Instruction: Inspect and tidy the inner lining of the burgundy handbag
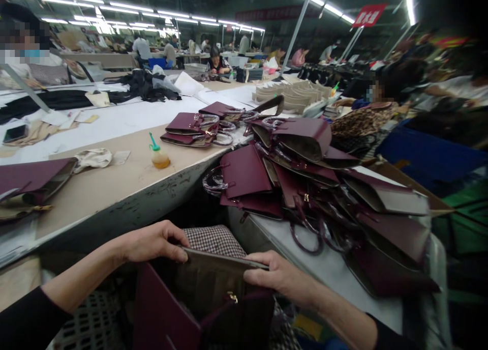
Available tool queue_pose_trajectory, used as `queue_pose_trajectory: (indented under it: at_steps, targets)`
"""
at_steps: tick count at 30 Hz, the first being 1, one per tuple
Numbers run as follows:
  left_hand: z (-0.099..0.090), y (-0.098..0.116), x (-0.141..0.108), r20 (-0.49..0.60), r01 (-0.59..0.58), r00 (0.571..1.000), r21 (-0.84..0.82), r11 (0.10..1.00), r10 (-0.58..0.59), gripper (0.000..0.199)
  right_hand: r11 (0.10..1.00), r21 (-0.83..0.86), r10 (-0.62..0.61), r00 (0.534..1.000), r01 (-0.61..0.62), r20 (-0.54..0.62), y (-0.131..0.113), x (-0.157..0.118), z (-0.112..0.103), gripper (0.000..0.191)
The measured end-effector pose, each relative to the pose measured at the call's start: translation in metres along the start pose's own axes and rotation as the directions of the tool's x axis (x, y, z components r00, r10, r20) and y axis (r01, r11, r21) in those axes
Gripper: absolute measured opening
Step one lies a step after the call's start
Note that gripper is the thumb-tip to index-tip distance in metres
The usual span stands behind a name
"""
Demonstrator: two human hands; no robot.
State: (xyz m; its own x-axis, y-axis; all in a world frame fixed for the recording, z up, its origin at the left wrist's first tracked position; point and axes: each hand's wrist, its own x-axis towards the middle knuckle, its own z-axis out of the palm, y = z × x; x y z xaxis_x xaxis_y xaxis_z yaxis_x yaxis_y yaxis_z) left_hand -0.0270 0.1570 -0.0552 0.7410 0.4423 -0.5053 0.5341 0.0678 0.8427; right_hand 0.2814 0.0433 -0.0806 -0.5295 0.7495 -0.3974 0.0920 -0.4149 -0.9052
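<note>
A burgundy handbag point(163, 304) with a dark brownish lining sits over my lap, its mouth facing up at me. My left hand point(162, 243) pinches the far rim near its left corner, thumb inside. Toward the right end of that same rim, my right hand point(272, 273) grips the edge between thumb and fingers. A small gold-coloured metal fitting point(232, 297) shows inside the opening. The bag's lower part lies outside the picture. Behind the rim, houndstooth cloth point(217, 238) covers my lap.
Many burgundy handbags point(247, 174) are heaped on the table at right, handles sticking out. On the left table point(125, 182) stand a glue bottle point(159, 154), a white rag point(93, 158) and another burgundy bag point(30, 179). A white perforated crate point(87, 319) is at lower left. Co-workers sit around.
</note>
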Motion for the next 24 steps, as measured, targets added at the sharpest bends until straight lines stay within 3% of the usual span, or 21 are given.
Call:
queue_pose_trajectory:
  at_steps: [7, 12, 16, 19, 24]
  targets:
    - [0.004, 0.004, -0.001, 0.005, 0.007, 1.0, -0.033, 0.999, -0.007, 0.025, 0.965, -0.231, -0.149, 0.982, 0.12, -0.115, 0.011, -0.005, 0.003, 0.034]
    - [0.005, 0.011, 0.001, -0.009, -0.023, 1.0, 0.004, 1.0, 0.023, 0.029, 0.961, -0.208, -0.226, 0.95, 0.182, -0.216, 0.024, -0.002, 0.004, 0.034]
    - [0.009, 0.032, 0.0, -0.006, -0.067, 0.997, 0.274, 0.959, 0.072, 0.035, 0.962, -0.188, -0.238, 0.946, 0.198, -0.219, 0.021, -0.009, 0.007, 0.033]
    - [0.019, 0.053, 0.003, 0.005, -0.122, 0.99, 0.552, 0.825, 0.143, 0.035, 0.966, -0.17, -0.23, 0.951, 0.197, -0.204, 0.017, -0.016, 0.011, 0.033]
    - [0.044, 0.074, 0.021, 0.133, -0.222, 0.975, 0.641, 0.735, 0.178, 0.035, 0.962, -0.2, -0.226, 0.956, 0.188, -0.188, 0.016, -0.023, 0.015, 0.031]
